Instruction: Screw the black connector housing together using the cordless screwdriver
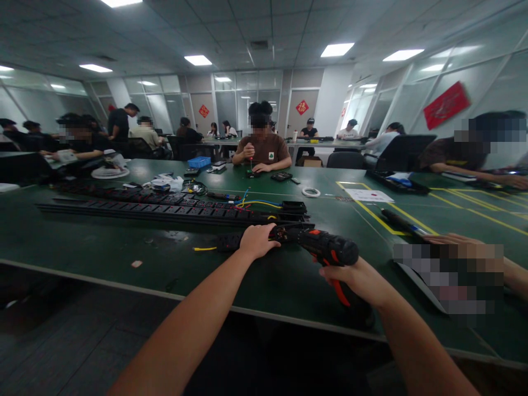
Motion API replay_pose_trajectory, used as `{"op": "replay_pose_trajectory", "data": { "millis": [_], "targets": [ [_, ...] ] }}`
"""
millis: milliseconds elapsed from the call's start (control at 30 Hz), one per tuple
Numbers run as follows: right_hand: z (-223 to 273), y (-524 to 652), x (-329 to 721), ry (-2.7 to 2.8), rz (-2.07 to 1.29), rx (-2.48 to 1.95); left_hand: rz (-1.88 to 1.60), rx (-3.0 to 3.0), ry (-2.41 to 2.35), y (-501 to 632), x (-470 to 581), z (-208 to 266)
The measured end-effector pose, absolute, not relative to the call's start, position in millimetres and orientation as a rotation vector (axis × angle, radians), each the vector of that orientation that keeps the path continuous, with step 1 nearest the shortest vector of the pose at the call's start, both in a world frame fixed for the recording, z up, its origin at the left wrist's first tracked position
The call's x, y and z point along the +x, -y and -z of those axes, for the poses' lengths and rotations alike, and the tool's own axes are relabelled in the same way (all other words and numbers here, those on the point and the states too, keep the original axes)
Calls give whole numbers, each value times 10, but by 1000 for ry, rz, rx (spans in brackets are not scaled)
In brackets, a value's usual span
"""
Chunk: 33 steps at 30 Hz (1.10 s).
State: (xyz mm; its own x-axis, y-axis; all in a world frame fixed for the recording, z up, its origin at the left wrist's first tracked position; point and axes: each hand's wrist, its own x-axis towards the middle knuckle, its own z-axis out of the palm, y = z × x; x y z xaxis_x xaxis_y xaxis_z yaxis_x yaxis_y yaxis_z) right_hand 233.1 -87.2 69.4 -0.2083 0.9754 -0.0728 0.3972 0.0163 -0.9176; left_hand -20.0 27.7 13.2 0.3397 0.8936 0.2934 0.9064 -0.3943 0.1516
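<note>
My right hand (350, 275) is wrapped around the handle of a black and orange cordless drill (330, 247), whose nose points left. Close to that nose, my left hand (259, 241) grips a short black housing (229, 242) lying on the table. Fine parts show at the housing's right end, and the drill tip's exact contact is hidden there. A yellow wire (205, 249) sticks out from its left end. Just beyond my hands lie long black socket strips (177, 210) in a row, with blue and yellow wires (259, 203) at their right end.
The green table (124, 247) carries a tape roll (311, 192), a blue basket (198, 162) and a white sheet (368, 195). Across it, a person (264, 148) holds a screwdriver. At right, another person's hand (462, 245) rests near a pen-like tool (402, 221).
</note>
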Motion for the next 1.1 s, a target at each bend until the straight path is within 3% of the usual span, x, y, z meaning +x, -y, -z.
{"op": "replay_pose_trajectory", "data": {
  "millis": [1100],
  "targets": [
    [-652, 794, 2357, 1750, -1109, -1422, 516, -2533, 1689, -327, -200, -53]
  ]
}}
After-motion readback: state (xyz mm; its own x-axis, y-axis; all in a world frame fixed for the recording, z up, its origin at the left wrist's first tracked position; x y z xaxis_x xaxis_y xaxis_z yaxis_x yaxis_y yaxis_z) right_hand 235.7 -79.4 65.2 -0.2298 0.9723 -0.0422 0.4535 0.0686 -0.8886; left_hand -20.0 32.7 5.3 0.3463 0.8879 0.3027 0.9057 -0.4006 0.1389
